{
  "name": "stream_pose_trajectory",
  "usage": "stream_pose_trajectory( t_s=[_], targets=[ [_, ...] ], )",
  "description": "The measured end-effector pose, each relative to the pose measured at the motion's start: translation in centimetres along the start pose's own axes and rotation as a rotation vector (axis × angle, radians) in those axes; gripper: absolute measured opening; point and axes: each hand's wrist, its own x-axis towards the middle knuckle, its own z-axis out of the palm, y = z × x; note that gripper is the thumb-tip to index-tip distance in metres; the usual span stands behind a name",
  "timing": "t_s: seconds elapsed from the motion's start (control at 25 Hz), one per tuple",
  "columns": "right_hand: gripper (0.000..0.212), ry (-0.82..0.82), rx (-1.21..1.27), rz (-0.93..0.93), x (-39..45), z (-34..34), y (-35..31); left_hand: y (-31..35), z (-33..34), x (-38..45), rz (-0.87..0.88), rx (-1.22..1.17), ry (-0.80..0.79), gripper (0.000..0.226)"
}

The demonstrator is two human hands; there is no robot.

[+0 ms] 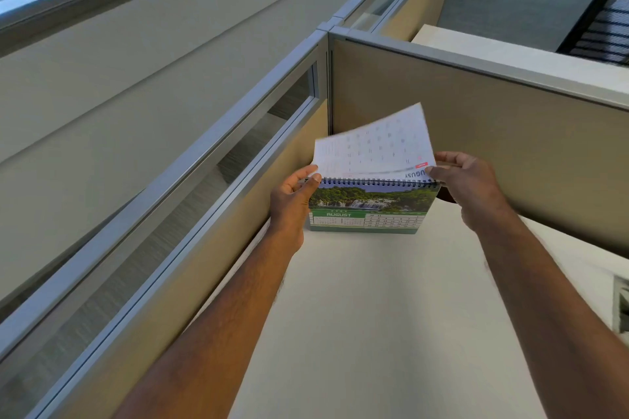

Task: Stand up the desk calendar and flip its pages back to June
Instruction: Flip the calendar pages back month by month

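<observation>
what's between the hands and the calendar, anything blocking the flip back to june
Nothing visible. The left hand steadies the spiral edge of the desk calendar; the right hand pinches a lifted page at its corner. The front page reads August. The partition panel stands behind the calendar.

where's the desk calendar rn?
In the head view the desk calendar stands upright on the white desk, in the far corner against the beige partition, between the left hand and right hand.
</observation>
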Motion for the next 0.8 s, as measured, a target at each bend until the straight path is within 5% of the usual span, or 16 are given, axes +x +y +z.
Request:
stream_pose_trajectory(
  t_s=[0.16, 0.44, 0.6, 0.8],
  targets=[
    [0.029, -0.195, 0.187, -0.024, -1.6, -0.9, 1.1, 0.1, 0.0, 0.0, 0.003, -0.053, -0.035, 0.064],
    [0.026, -0.203, 0.15, -0.216, -2.6, -1.2, 2.9, 0.3, -0.3, 0.2, -0.03, 0.07, -0.045, 0.02],
    [0.019, -0.192, 0.108, -0.303, -3.1, -1.6, 3.4, 0.7, -1.0, 0.3, -0.026, 0.078, -0.12, 0.012],
    [0.029, -0.182, -0.029, -0.313, -3.0, -1.8, 4.7, 1.1, -1.9, 0.5, -0.024, 0.066, -0.233, 0.031]
  ],
)
